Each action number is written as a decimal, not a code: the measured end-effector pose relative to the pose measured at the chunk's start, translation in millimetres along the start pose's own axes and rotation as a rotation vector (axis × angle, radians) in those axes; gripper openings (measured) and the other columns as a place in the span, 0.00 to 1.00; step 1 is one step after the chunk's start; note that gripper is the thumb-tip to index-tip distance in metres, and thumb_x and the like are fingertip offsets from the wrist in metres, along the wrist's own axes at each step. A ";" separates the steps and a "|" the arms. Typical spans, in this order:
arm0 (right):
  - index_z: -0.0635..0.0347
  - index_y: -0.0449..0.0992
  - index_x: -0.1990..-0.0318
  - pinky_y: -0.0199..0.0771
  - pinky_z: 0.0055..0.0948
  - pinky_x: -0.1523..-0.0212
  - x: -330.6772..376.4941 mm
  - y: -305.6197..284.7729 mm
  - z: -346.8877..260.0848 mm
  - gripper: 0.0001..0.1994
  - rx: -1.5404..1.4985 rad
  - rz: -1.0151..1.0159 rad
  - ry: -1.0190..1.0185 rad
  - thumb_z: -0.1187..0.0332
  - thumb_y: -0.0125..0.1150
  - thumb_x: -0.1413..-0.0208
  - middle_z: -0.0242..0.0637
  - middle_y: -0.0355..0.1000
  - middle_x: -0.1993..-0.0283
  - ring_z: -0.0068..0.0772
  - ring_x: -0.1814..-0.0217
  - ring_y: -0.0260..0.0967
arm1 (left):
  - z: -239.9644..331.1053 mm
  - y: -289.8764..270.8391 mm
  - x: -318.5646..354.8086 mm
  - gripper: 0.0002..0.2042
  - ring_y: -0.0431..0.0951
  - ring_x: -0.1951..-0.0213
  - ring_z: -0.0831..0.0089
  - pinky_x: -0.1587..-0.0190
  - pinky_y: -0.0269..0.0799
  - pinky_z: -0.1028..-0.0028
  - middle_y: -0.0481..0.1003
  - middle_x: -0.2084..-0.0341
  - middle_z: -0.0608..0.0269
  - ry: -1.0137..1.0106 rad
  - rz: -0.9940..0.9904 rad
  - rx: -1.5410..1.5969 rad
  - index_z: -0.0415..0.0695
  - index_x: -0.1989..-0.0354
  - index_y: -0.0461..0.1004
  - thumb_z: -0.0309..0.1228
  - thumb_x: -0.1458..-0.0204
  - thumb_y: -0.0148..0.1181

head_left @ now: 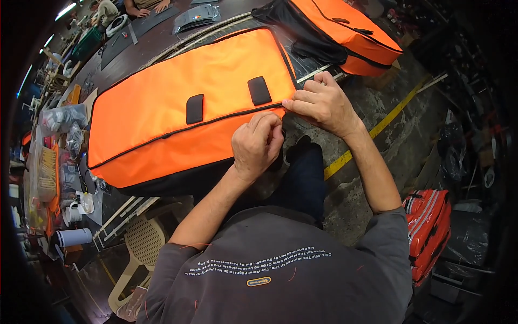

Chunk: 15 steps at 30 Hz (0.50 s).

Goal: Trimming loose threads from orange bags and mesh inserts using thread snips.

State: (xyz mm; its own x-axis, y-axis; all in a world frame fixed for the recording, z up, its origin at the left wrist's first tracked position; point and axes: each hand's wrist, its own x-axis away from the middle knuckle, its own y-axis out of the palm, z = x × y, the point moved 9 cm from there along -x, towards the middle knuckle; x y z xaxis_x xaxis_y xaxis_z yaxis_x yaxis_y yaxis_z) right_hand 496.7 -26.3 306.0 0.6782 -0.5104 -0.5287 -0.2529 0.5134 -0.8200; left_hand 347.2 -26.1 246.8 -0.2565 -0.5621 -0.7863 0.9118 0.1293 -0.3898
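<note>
A large bright orange bag (pixel 162 102) with black piping and a black lower part lies on the table in front of me. Two short black strap tabs (pixel 195 109) stand out on its top panel. At the bag's near right corner, my left hand (pixel 254 144) is closed, pinching the orange fabric just below the piping. My right hand (pixel 328 108) is closed too, its thumb and finger gripping the end of the piping at that same corner. What lies inside the curled fingers is hidden.
A second orange and black bag (pixel 356 32) lies at the far right. A red bag (pixel 429 229) is at lower right, and a beige plastic chair (pixel 143 237) at lower left. Clear boxes and supplies crowd the left side. Another person's hands (pixel 151 9) rest at the table's far side.
</note>
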 end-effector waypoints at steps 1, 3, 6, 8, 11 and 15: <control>0.44 0.85 0.54 0.70 0.36 0.47 0.3 0.2 0.2 0.07 -0.008 0.012 -0.012 0.60 0.67 0.37 0.20 0.77 0.62 0.26 0.59 0.73 | 0.2 -0.3 -0.3 0.09 0.82 0.71 0.60 0.69 0.76 0.66 0.83 0.63 0.58 0.004 0.001 0.001 0.41 0.59 0.77 0.17 0.45 0.69; 0.44 0.85 0.54 0.70 0.36 0.47 1.2 -0.1 -0.7 0.07 -0.015 0.024 -0.022 0.60 0.66 0.36 0.20 0.77 0.62 0.26 0.60 0.73 | 0.5 -0.6 0.0 0.09 0.82 0.71 0.60 0.69 0.76 0.66 0.83 0.63 0.58 0.008 0.002 0.003 0.41 0.59 0.77 0.17 0.45 0.69; 0.43 0.85 0.54 0.69 0.36 0.47 2.0 -1.0 -1.8 0.07 0.006 0.028 -0.030 0.60 0.65 0.35 0.19 0.78 0.62 0.26 0.60 0.73 | -0.2 -0.7 0.9 0.09 0.82 0.71 0.60 0.69 0.76 0.66 0.82 0.64 0.58 -0.011 0.012 0.017 0.41 0.58 0.77 0.17 0.45 0.69; 0.44 0.85 0.53 0.69 0.36 0.46 3.8 0.6 -0.9 0.07 0.004 0.013 -0.022 0.60 0.68 0.35 0.20 0.78 0.62 0.26 0.60 0.74 | 6.3 1.8 1.1 0.09 0.83 0.70 0.58 0.68 0.77 0.66 0.82 0.65 0.57 0.000 -0.017 0.047 0.41 0.59 0.76 0.17 0.46 0.68; 0.47 0.85 0.50 0.69 0.36 0.45 5.9 -8.1 13.2 0.11 -0.173 0.098 0.138 0.59 0.75 0.38 0.21 0.79 0.61 0.28 0.61 0.75 | 19.5 1.6 5.3 0.09 0.82 0.71 0.57 0.68 0.76 0.64 0.81 0.67 0.57 0.057 -0.069 0.180 0.41 0.61 0.75 0.17 0.47 0.65; 0.57 0.85 0.51 0.60 0.20 0.68 61.5 7.7 47.4 0.12 -0.731 0.498 0.726 0.68 0.81 0.39 0.18 0.72 0.68 0.12 0.66 0.63 | 37.7 17.7 34.3 0.11 0.75 0.77 0.52 0.72 0.71 0.58 0.72 0.76 0.56 0.163 -0.404 0.194 0.46 0.75 0.71 0.28 0.44 0.67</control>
State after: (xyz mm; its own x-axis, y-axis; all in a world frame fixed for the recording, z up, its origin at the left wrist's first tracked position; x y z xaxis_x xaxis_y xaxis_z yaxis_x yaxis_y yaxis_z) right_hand 569.1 -21.1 277.6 -0.1085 -0.7628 -0.6375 -0.8837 0.3677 -0.2895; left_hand 366.6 -73.9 231.0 -0.6356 -0.3981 -0.6615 0.7678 -0.2369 -0.5952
